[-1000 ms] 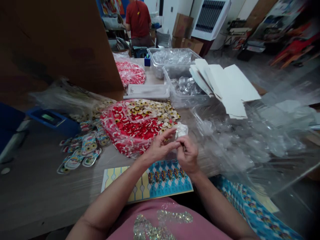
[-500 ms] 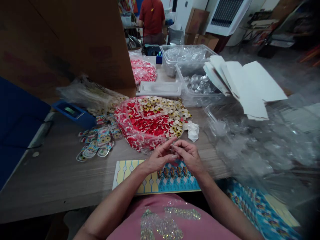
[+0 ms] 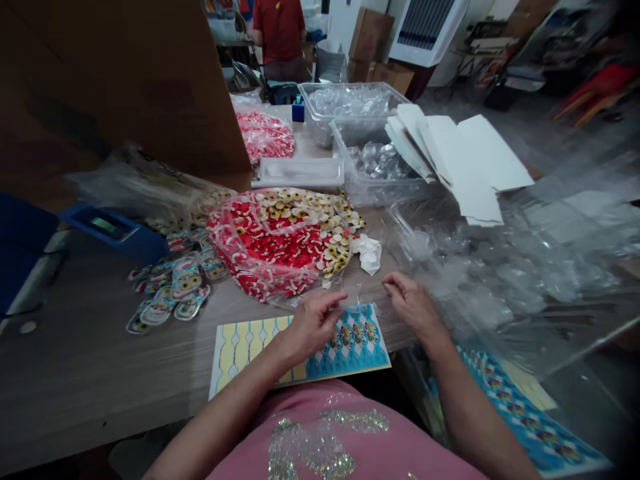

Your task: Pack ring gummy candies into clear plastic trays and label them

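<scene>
My left hand (image 3: 316,321) is over the sticker sheet (image 3: 287,347), fingers bent and thumb close under the forefinger. Faint glints at its fingertips look like a small clear plastic piece (image 3: 359,293), whose outline is hard to make out. Apart from it, to the right, my right hand (image 3: 413,305) is raised with its fingers drawn together; anything in them is too small to tell. Beyond my hands lies an open clear bag (image 3: 260,257) of red-and-white pieces, with yellowish round eye-like discs (image 3: 336,250) along its right and far sides. A crumpled white tissue (image 3: 370,255) lies beside it.
Several filled clear packs (image 3: 173,293) lie left, near a blue tape dispenser (image 3: 117,233). Clear tubs (image 3: 345,180) and white card sheets (image 3: 460,153) are behind, with a large clear plastic bag (image 3: 480,280) at right. A person in red (image 3: 279,33) stands farther back.
My hands were together at the fingertips on a small piece; my right hand has moved away to the right. My left hand stays over the sheet. The whole view has shifted slightly.
</scene>
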The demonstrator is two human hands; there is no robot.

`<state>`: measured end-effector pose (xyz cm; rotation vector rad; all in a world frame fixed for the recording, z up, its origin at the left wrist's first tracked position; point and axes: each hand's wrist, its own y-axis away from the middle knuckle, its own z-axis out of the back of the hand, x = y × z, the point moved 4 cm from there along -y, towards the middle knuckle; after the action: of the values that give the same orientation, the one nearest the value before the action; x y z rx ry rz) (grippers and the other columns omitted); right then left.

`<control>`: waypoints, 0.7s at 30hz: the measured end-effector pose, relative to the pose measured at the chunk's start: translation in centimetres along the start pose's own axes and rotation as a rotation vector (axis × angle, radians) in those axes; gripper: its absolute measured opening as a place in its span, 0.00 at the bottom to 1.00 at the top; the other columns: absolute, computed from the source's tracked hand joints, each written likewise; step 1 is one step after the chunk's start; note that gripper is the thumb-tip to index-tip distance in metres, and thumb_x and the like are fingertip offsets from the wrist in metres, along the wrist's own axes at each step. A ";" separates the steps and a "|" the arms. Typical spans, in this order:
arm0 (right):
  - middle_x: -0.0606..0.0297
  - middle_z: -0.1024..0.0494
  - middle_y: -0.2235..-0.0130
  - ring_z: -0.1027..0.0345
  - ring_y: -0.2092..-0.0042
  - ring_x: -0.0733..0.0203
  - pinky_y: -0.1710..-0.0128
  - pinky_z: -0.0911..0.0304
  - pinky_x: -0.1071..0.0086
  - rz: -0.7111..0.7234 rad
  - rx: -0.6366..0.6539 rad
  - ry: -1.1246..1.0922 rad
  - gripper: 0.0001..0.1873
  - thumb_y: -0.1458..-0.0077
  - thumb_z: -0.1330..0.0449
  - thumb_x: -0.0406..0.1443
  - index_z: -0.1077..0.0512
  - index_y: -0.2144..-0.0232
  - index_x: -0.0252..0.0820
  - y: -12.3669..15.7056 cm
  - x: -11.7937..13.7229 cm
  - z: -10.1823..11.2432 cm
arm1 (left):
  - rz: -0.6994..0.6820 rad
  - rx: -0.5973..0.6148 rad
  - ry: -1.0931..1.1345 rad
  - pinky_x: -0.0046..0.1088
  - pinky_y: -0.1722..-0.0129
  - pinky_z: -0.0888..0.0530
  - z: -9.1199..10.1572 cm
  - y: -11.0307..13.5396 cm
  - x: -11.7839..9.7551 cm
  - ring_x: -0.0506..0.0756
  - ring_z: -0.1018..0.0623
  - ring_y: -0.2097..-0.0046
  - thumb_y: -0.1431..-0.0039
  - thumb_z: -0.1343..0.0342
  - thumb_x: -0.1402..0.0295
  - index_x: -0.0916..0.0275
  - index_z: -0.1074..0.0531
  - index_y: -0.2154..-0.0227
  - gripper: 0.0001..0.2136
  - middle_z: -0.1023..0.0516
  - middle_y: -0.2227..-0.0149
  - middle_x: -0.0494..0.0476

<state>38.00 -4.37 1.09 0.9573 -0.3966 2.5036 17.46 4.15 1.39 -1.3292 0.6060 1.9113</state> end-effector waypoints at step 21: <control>0.61 0.21 0.65 0.28 0.64 0.58 0.64 0.36 0.64 0.651 -0.005 0.442 0.10 0.42 0.46 0.28 0.26 0.62 0.42 3.9 8.8 9.1 | -0.318 0.200 -0.877 0.35 0.61 0.26 -2.3 -2.6 -0.1 0.59 0.29 0.57 0.43 0.53 0.81 0.65 0.28 0.67 0.10 0.28 0.60 0.63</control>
<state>35.36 -8.90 13.28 0.2560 -0.6445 3.1801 20.86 4.08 0.70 -0.3424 0.1155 1.8644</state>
